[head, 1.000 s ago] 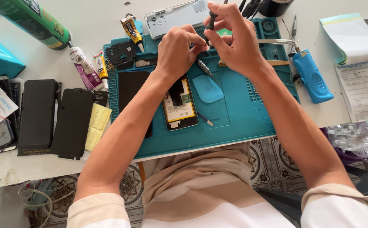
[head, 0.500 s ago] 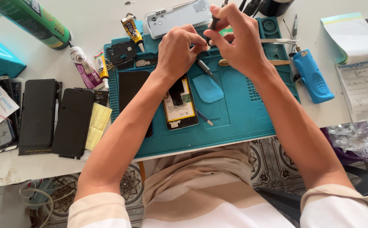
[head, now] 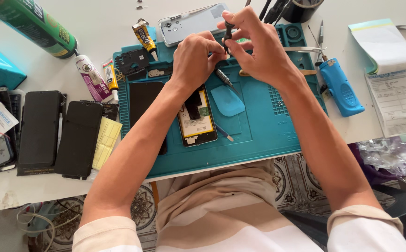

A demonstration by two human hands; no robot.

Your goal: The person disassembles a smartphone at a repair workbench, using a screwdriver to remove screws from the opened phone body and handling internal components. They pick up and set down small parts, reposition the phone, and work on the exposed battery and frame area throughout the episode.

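My right hand (head: pixel 258 49) holds a small dark screwdriver (head: pixel 228 31) upright above the teal work mat (head: pixel 259 135). My left hand (head: pixel 197 58) has its fingertips pinched at the lower end of that screwdriver; what they pinch is too small to tell. An opened phone (head: pixel 196 116) with its insides showing lies on the mat just below my left wrist. A second dark screwdriver (head: pixel 224 79) rests on the mat under my hands. A blue triangular pick (head: pixel 227 100) lies right of the opened phone.
A grey phone back cover (head: pixel 191 24) lies at the mat's far edge. Glue tubes (head: pixel 93 77), a green can (head: pixel 30 23) and several black screens (head: pixel 58 133) are on the left. A blue tool (head: pixel 342 88), tweezers (head: pixel 305 48) and paper pads (head: pixel 389 44) sit on the right.
Both hands have stayed together over the mat's far part, with only slight finger movement around the upright screwdriver.
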